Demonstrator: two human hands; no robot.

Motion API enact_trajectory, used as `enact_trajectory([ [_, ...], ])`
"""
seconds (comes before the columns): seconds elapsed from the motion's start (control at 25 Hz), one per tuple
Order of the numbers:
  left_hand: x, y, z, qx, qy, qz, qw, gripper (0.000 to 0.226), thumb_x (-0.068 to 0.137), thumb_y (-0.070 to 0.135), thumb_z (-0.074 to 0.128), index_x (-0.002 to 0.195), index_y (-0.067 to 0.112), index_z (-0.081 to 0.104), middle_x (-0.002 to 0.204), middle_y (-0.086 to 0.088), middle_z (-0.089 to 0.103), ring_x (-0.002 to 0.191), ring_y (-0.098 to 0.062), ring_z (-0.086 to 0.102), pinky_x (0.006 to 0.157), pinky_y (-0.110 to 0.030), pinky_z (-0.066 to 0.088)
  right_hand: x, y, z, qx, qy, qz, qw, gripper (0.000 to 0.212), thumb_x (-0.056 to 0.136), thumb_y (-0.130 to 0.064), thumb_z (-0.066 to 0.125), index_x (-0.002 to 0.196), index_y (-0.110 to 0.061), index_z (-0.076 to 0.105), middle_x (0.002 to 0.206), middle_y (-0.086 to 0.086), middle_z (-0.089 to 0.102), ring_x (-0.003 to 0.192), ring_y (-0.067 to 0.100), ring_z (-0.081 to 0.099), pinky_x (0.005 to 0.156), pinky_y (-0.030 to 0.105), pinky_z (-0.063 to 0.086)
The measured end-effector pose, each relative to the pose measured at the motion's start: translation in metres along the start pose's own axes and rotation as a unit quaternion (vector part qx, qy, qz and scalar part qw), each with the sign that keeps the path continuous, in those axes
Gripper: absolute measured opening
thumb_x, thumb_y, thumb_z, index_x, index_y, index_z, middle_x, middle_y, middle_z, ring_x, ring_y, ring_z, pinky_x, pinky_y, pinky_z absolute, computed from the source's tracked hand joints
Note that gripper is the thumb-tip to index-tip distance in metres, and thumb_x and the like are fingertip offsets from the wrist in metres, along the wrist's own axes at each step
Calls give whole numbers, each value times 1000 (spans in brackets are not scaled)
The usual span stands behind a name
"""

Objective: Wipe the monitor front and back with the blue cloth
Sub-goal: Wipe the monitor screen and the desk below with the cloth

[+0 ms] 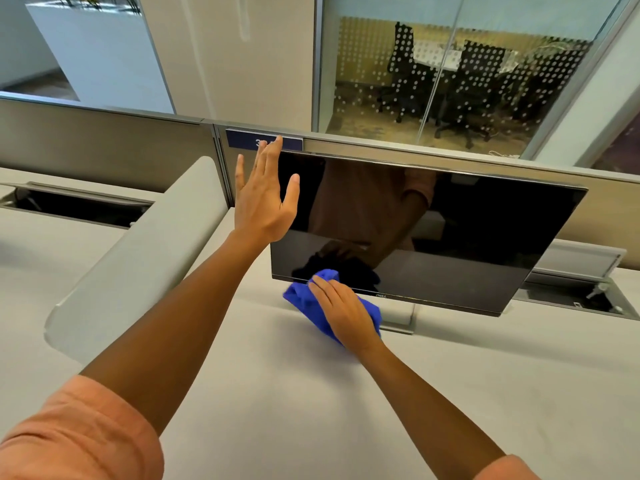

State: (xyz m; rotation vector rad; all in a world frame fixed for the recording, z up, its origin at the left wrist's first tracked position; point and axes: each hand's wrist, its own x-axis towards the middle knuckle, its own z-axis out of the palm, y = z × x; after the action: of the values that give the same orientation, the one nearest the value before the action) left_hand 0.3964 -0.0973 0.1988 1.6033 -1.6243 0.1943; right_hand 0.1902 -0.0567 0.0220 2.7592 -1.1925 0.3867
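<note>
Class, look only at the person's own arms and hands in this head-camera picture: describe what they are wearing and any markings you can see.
Both forearms are bare. Salmon-pink sleeves are pushed up past the elbows, bunched in folds. The left hand and right hand wear no gloves; no rings, watch or markings show on the fingers or wrists.

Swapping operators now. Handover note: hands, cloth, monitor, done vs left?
Left hand: open, fingers straight, at the monitor's upper left corner.
Right hand: holds the bunched cloth against the monitor's bottom bezel, left of the logo.
Monitor stands on the desk, screen dark, facing the person.
Done: cannot tell how much of the front is wiped.
Left: finish the front, then the back, which is out of view.
</note>
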Motion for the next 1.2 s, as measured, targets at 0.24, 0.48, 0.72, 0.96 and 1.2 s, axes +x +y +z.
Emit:
enact_trajectory([
  [0.24,0,-3,4,-8,7,2,1000,63,99,40,36,156,18,21,162,1,27,153,-14,11,124,-45,-4,67,-17,1,-141,55,-155,976,52,90,-21,61,141,-16,50,139,1,57,124,22,56,105,33,45],
  [0.48,4,-4,10,10,22,1,1000,59,99,41,36,153,19,26,159,1,32,152,-16,15,123,-50,-1,30,7,19,-167,4,-128,978,69,75,-35,80,137,-16,58,132,1,63,114,19,64,96,29,50],
  [0.72,1,19,27,47,50,-39,997,68,99,53,34,155,17,23,164,-2,18,154,-21,1,122,-53,-5,-13,38,6,-133,5,-33,991,63,69,-31,86,127,-16,66,120,1,69,107,20,67,92,30,52],
  [0.96,-9,72,48,77,-1,50,996,74,99,57,33,157,14,16,166,-5,10,154,-26,-4,123,-51,-5,-65,78,-6,-92,-74,72,990,96,37,-49,96,122,-14,69,117,2,70,103,23,68,94,34,42],
  [1.2,-2,142,74,30,-66,158,985,74,100,58,31,158,16,13,166,-4,9,153,-23,-7,123,-50,-6,-111,121,-18,-109,-58,139,983,89,36,-42,98,115,-11,72,108,6,73,94,26,71,82,37,56],
])
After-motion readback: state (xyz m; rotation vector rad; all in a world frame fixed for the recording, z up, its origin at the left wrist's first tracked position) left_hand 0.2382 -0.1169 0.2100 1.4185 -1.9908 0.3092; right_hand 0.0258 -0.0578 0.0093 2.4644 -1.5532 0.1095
